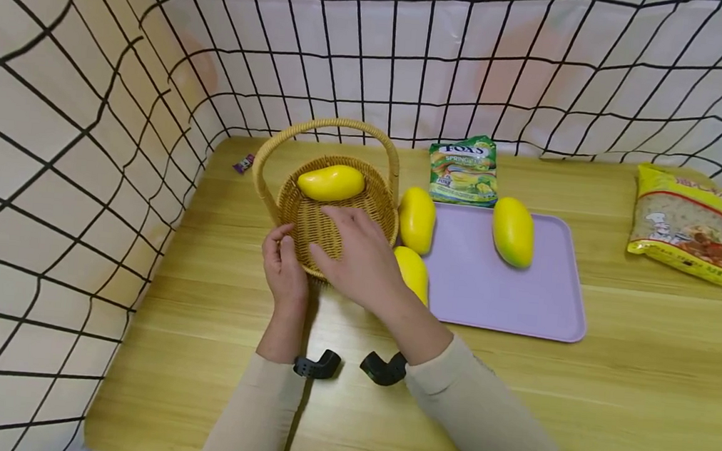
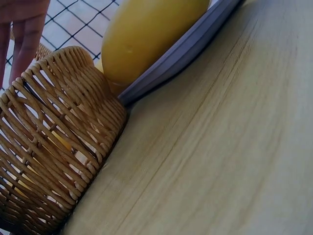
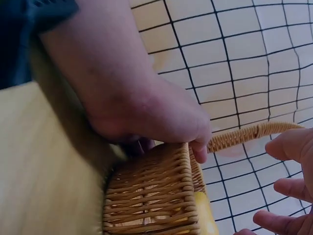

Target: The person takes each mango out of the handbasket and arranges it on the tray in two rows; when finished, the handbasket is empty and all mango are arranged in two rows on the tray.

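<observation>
A wicker basket (image 1: 310, 222) with a hooped handle stands on the table, a yellow mango (image 1: 332, 183) lying in its far side. My left hand (image 1: 284, 272) grips the basket's near-left rim, its fingertips over the edge in the right wrist view. Above the basket's near-right part hovers my right hand (image 1: 361, 258), fingers spread and holding nothing. Two mangoes lie right of the basket, one farther back (image 1: 417, 220) and one nearer (image 1: 413, 273), partly hidden by my right hand and wrist. Another mango (image 1: 513, 232) rests on the lilac tray (image 1: 490, 294).
Behind the tray lies a green Fox's candy bag (image 1: 464, 171). A yellow-edged food packet (image 1: 685, 225) is at the far right. A small purple wrapped sweet (image 1: 244, 164) lies left of the basket. Black-gridded white cloth (image 1: 364, 47) walls the table's back and sides.
</observation>
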The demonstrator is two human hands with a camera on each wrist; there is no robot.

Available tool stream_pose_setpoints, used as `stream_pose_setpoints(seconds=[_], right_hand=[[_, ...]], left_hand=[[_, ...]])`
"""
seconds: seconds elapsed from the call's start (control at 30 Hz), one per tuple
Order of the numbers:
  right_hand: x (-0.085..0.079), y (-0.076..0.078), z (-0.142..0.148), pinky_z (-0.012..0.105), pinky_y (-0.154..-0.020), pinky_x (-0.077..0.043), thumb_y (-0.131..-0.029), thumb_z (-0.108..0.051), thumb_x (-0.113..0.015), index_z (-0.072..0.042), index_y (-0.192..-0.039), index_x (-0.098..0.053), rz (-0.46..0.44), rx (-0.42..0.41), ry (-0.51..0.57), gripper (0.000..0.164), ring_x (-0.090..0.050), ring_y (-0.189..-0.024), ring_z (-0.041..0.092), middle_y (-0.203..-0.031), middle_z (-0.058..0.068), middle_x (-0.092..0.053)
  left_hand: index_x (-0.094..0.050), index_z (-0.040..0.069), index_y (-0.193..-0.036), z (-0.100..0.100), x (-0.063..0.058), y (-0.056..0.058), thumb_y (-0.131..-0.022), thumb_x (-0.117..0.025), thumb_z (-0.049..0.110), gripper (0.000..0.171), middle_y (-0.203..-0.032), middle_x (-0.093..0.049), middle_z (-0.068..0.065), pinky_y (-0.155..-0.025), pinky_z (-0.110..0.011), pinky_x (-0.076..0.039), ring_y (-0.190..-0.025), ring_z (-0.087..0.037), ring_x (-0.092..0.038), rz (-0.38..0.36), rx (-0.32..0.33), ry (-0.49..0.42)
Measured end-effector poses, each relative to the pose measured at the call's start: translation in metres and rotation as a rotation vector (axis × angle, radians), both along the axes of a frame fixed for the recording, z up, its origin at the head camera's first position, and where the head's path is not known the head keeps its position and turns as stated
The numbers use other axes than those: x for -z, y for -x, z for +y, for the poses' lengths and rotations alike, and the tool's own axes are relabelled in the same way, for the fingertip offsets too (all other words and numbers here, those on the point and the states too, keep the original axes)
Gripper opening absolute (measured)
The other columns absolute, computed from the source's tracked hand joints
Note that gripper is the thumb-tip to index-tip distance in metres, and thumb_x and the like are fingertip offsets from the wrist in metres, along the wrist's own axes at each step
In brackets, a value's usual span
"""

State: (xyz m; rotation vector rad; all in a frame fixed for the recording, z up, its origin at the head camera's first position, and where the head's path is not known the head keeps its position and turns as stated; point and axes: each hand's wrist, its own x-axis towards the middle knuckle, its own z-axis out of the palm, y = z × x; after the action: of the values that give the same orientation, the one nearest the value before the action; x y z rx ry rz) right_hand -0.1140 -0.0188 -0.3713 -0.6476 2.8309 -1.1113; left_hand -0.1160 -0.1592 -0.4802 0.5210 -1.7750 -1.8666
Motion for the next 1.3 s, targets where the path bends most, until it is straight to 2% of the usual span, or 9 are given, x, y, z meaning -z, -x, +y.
stream_pose_setpoints(seconds=[0.13,0.23,0.4,0.57,0.87,1.13,1.3], right_hand=[[-0.003,0.015,-0.013,0.048,-0.115,-0.041,-0.098,-0.039,-0.063,-0.017,-0.152,-0.048,-0.008,0.010,-0.042,0.060,-0.048,-0.137,0.030,-0.148,0.012,-0.051],[-0.002,0.027,-0.020,0.049,-0.116,-0.040,-0.099,-0.039,-0.062,-0.017,-0.153,-0.046,-0.039,0.033,-0.066,0.061,-0.047,-0.139,0.032,-0.151,0.014,-0.048],[0.006,0.050,-0.026,0.051,-0.115,-0.040,-0.097,-0.036,-0.066,-0.018,-0.153,-0.045,-0.052,0.112,-0.051,0.062,-0.046,-0.139,0.039,-0.154,0.016,-0.046],[0.014,0.068,-0.032,0.050,-0.116,-0.038,-0.095,-0.037,-0.069,-0.022,-0.153,-0.044,-0.047,0.200,-0.030,0.065,-0.038,-0.143,0.037,-0.156,0.014,-0.041],[0.034,0.083,-0.044,0.050,-0.117,-0.035,-0.091,-0.036,-0.075,-0.027,-0.152,-0.044,-0.036,0.308,0.005,0.069,-0.027,-0.148,0.035,-0.160,0.012,-0.032],[0.049,0.091,-0.054,0.048,-0.121,-0.032,-0.091,-0.037,-0.076,-0.029,-0.153,-0.042,-0.049,0.318,0.051,0.072,-0.023,-0.151,0.032,-0.164,0.009,-0.028],[0.050,0.098,-0.055,0.047,-0.121,-0.031,-0.090,-0.037,-0.077,-0.029,-0.154,-0.041,-0.068,0.330,0.089,0.074,-0.023,-0.151,0.031,-0.164,0.007,-0.028]], left_hand=[[-0.058,-0.001,-0.125,-0.002,0.000,0.000,-0.105,-0.043,0.016,0.030,-0.142,-0.050,-0.011,-0.096,-0.030,-0.044,-0.127,-0.022,-0.049,-0.005,-0.005,0.005],[-0.059,-0.001,-0.125,-0.002,0.000,0.000,-0.105,-0.044,0.016,0.030,-0.141,-0.050,-0.010,-0.092,-0.027,-0.046,-0.125,-0.022,-0.051,-0.001,-0.007,0.002],[-0.058,-0.003,-0.125,-0.002,0.001,0.000,-0.104,-0.045,0.015,0.031,-0.136,-0.053,-0.010,-0.096,-0.030,-0.045,-0.122,-0.026,-0.053,0.015,-0.008,0.010],[-0.058,-0.002,-0.124,-0.002,0.000,0.000,-0.104,-0.044,0.015,0.030,-0.134,-0.053,-0.009,-0.100,-0.034,-0.044,-0.122,-0.027,-0.053,0.013,-0.013,0.019],[-0.061,0.002,-0.122,-0.001,-0.001,0.000,-0.104,-0.044,0.013,0.027,-0.134,-0.056,-0.010,-0.105,-0.028,-0.040,-0.128,-0.022,-0.052,0.003,-0.018,0.036],[-0.061,0.001,-0.122,-0.002,-0.001,-0.001,-0.103,-0.045,0.012,0.028,-0.134,-0.057,-0.012,-0.110,-0.031,-0.037,-0.131,-0.020,-0.050,-0.003,-0.022,0.056],[-0.061,0.002,-0.123,-0.002,0.000,0.000,-0.104,-0.045,0.015,0.028,-0.135,-0.056,-0.010,-0.108,-0.030,-0.038,-0.130,-0.018,-0.050,-0.010,-0.015,0.052]])
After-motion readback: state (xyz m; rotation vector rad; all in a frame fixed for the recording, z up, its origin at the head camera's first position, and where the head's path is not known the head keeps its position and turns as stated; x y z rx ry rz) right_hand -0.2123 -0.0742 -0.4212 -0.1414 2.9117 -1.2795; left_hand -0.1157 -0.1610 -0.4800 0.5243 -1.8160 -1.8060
